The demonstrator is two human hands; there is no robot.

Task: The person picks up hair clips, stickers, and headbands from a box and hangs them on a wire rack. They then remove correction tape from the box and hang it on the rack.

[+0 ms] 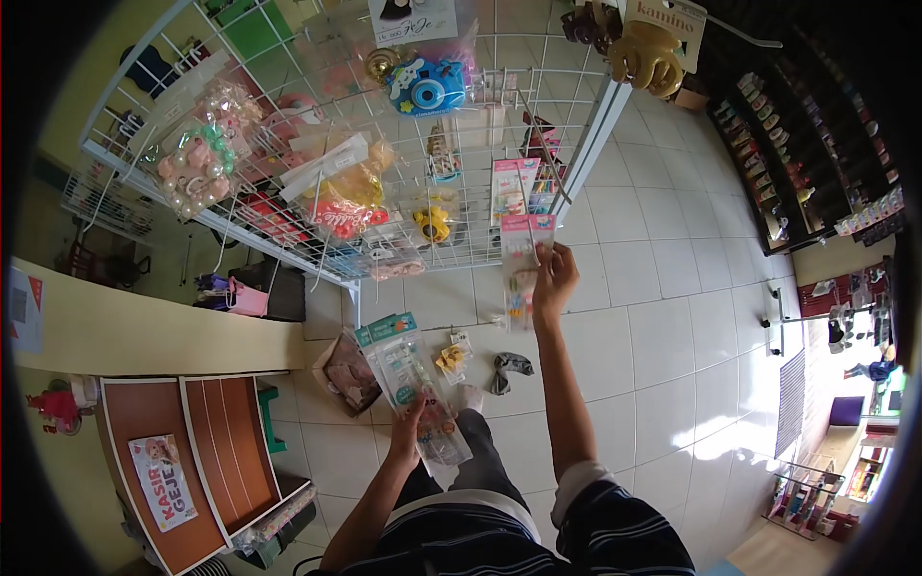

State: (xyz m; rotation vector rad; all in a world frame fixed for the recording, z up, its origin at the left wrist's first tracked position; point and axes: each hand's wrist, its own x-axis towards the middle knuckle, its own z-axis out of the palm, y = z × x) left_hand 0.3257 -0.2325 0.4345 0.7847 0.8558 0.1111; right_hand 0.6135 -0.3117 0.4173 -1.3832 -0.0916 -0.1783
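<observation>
My left hand (408,428) is closed around clear packets with teal-green headers (396,357), held low in front of my legs. Colourful small pieces show through their plastic. Stretched forward, my right hand (557,276) pinches a clear packet with a pink header (517,252) by its right edge. That packet is beside the lower right of the white wire rack (588,158), overlapping the bottom of a similar pink-topped packet (515,182) on the rack. A yellow toy in a packet (432,225) hangs to the left of it.
Bagged bead accessories (200,168) and a blue camera-shaped toy (428,88) hang on the rack. On the tiled floor lie an open cardboard box (346,374), a yellow carded item (451,359) and a dark grey cloth-like item (511,371). A brown counter (226,432) stands at left.
</observation>
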